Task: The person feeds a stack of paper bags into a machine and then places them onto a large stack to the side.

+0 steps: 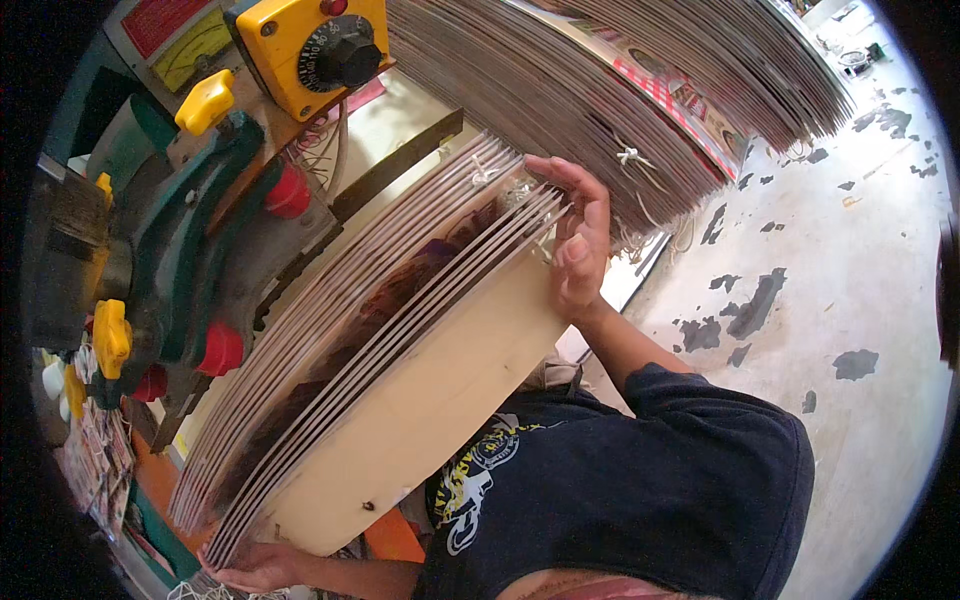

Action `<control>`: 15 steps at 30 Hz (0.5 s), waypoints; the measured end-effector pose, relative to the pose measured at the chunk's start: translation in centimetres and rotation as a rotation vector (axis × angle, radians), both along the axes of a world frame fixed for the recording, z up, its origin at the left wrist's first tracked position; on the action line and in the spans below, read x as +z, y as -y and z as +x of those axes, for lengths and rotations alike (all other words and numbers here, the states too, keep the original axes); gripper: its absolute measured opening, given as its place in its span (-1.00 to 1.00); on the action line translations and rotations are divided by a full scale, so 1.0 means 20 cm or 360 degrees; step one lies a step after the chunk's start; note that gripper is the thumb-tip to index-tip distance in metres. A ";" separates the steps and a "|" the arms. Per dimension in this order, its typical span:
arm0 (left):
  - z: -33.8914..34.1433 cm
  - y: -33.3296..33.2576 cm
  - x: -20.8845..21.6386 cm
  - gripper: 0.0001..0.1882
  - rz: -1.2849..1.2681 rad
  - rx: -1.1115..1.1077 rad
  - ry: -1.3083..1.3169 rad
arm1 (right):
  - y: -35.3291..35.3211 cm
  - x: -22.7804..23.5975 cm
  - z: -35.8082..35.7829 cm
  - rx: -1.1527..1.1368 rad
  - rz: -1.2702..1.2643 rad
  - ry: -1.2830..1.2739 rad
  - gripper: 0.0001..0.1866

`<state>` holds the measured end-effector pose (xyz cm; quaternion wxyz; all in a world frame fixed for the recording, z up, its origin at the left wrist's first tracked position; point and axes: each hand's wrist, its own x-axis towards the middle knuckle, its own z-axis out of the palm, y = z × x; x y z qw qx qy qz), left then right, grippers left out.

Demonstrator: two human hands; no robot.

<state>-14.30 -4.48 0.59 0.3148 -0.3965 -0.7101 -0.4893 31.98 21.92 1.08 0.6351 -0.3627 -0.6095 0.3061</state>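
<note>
A row of folded paper sections (330, 330), pale at their edges, stands on edge across the middle. A dark printed face shows in a gap within it. Its near side is a plain cream board or sheet (410, 400) with a small dark mark. My right hand (582, 235) wraps the upper right end, fingers over the edges and thumb toward the cream face. At the lower left end, my left hand (255, 568) cups the corner, its fingers partly hidden. Between them they grip the nearer group of sections.
On the left stands a green machine (180, 250) with yellow knobs (112, 338), red round parts (220, 348) and a yellow dial box (318, 55). Long cord-tied paper bundles (560, 110) lie beyond. The pale floor (800, 330) at right has dark worn patches.
</note>
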 end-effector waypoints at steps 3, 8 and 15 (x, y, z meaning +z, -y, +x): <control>-0.04 0.01 -0.03 -0.53 0.0353 -0.0317 0.0413 | 0.00 0.01 -0.01 0.0033 -0.0042 -0.0020 -0.06; -0.03 -0.01 -0.03 -0.54 0.0432 -0.0369 0.0325 | 0.00 0.04 -0.02 0.0156 -0.0102 -0.0013 0.03; 0.02 -0.06 0.00 -0.53 0.0468 -0.0321 0.0250 | -0.03 0.01 0.00 0.0221 -0.0028 0.0128 -0.02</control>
